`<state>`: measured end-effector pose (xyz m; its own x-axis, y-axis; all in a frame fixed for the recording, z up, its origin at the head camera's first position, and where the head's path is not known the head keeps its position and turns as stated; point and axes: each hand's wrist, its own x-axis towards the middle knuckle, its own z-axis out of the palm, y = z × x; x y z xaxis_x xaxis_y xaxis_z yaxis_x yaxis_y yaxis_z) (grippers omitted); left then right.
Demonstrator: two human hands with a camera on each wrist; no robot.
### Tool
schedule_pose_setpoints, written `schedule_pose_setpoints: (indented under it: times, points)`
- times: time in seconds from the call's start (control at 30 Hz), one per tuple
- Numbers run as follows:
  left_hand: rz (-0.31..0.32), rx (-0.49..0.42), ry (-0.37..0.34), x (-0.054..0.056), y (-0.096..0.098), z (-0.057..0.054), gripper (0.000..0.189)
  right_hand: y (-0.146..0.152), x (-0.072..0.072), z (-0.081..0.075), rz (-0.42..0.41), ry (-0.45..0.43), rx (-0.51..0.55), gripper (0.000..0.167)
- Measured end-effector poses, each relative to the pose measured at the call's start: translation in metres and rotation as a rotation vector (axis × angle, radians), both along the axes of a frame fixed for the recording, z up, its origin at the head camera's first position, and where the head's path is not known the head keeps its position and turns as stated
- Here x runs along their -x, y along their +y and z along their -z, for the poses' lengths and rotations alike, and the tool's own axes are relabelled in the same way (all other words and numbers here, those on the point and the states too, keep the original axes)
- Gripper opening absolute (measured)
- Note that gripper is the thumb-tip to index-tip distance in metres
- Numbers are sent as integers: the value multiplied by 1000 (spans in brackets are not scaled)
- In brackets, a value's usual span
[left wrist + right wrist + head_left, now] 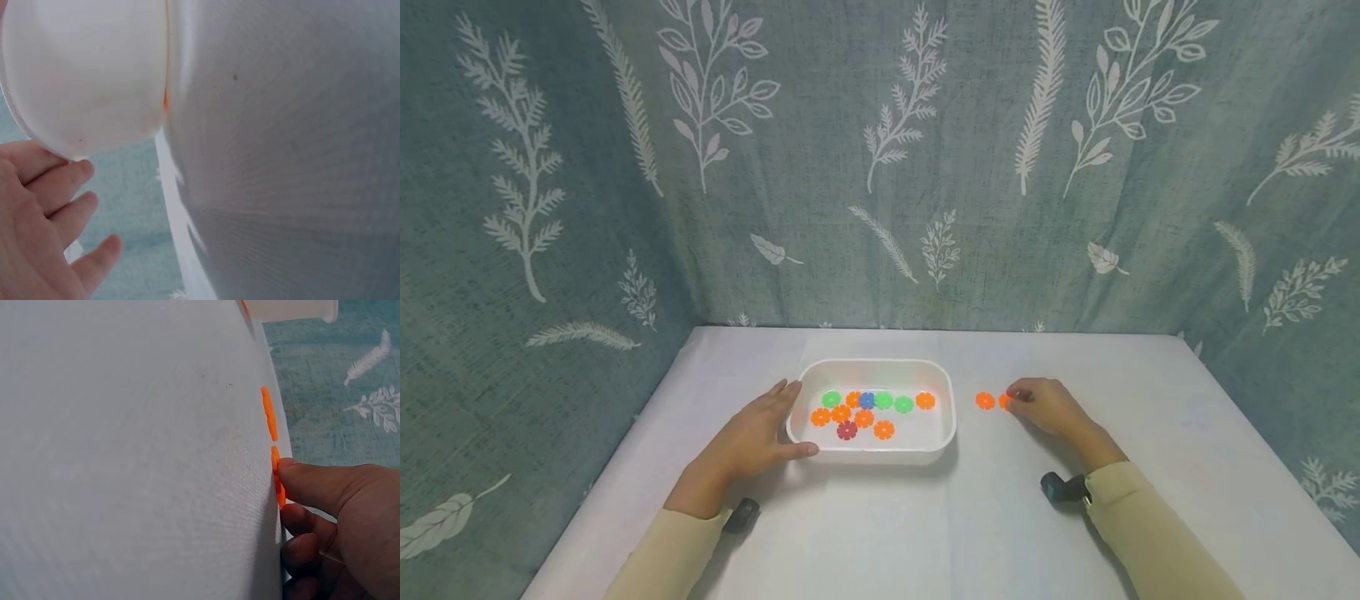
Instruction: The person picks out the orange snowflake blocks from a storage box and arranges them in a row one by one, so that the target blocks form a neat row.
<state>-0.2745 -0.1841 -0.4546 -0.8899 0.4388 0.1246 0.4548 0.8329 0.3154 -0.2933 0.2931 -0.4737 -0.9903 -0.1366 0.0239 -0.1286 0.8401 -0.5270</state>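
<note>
My left hand (758, 435) spread against the tub's (880, 457) left edge; beyond a cloth (967, 442) gap, my right hand (1049, 405) apparently pinched an orange disc (1003, 402).

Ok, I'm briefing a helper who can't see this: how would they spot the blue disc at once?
On the white table stands a white tray, with the left hand at one end. Inside, toward the far side, the blue disc lies between an orange one and a green one. It is the only blue one.
</note>
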Motion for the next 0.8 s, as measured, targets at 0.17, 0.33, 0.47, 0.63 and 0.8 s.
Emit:
schedule_pose_setpoints:
  times: [0.17, 0.33, 0.47, 0.63, 0.8]
  points:
    - [-2, -1, 5, 0, 0, 0, 106, 0, 0, -1, -2, 9, 11, 20]
    - [6, -2, 11, 0, 0, 0, 107, 2, 0, -1, -12, 16, 18, 20]
    - [4, -11, 8, 0, 0, -1, 107, 2, 2, -1, -6, 4, 10, 20]
    - [-14, -4, -8, 0, 0, -1, 109, 1, 4, -2, 21, -27, 7, 21]
    - [-25, -5, -17, -1, 0, -1, 110, -4, 5, -9, 23, -49, 23, 23]
